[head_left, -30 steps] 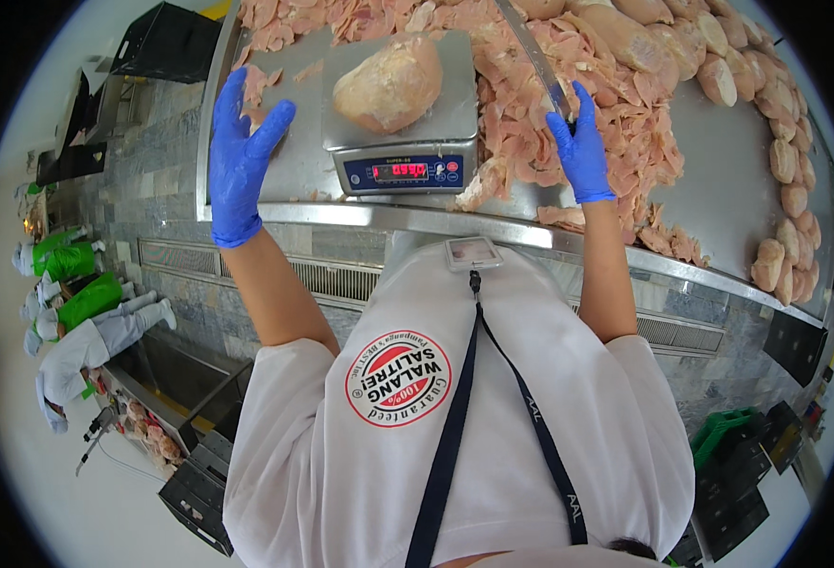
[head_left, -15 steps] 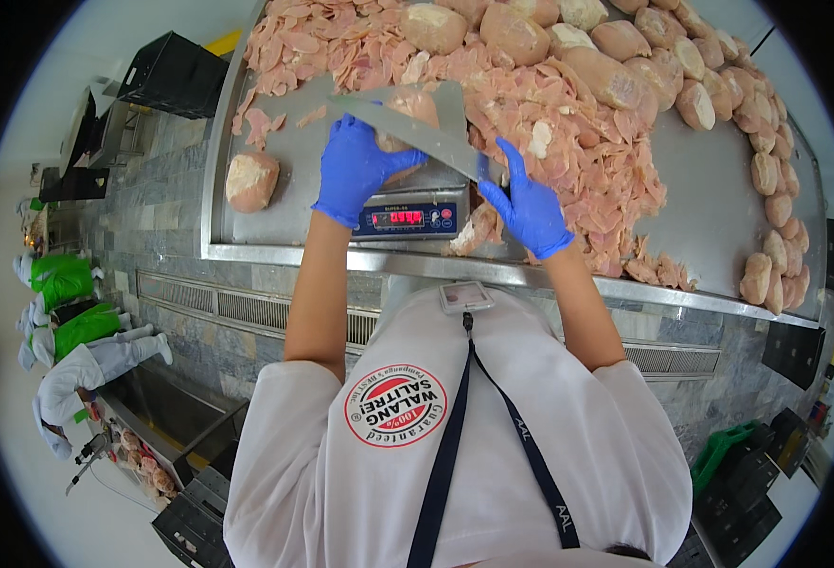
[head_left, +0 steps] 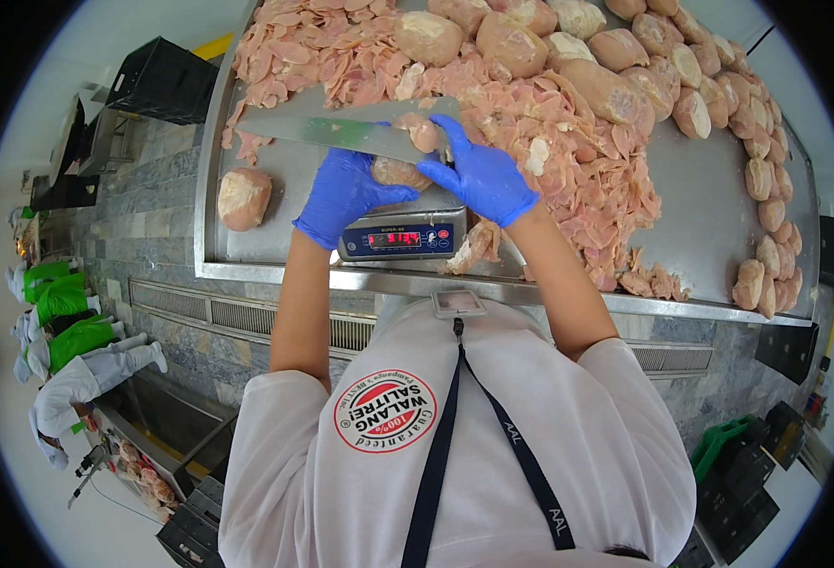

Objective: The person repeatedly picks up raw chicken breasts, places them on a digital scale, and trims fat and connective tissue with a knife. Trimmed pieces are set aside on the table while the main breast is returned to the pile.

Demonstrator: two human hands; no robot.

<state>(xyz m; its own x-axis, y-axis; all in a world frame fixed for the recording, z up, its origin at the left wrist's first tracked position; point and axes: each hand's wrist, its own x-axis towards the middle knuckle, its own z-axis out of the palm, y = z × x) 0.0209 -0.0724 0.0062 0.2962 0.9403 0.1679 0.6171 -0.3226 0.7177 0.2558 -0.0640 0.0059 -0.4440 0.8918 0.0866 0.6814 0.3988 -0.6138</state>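
My right hand (head_left: 481, 178), in a blue glove, is closed around the handle end of a long broad knife (head_left: 318, 131); the handle itself is mostly hidden. The blade points left over the scale, nearly level. A pale pink lump of meat (head_left: 421, 133) shows at the blade's upper edge near my right fingers. My left hand (head_left: 349, 197), also gloved in blue, is closed on a rounded piece of meat (head_left: 398, 172) just below the blade. Beneath both hands stands a digital scale (head_left: 400, 241) with a lit red display.
Thin pink meat slices (head_left: 568, 180) heap up beside and beyond the scale on the metal table (head_left: 701, 218). Several whole meat lumps (head_left: 512, 45) line the far and right edges. One lump (head_left: 244, 199) sits at the left. Co-workers (head_left: 76, 341) in green stand far left.
My right hand has moved left and up with the knife, whose blade now reaches further left. My left hand has shifted slightly left and down. The scale's reading has changed.
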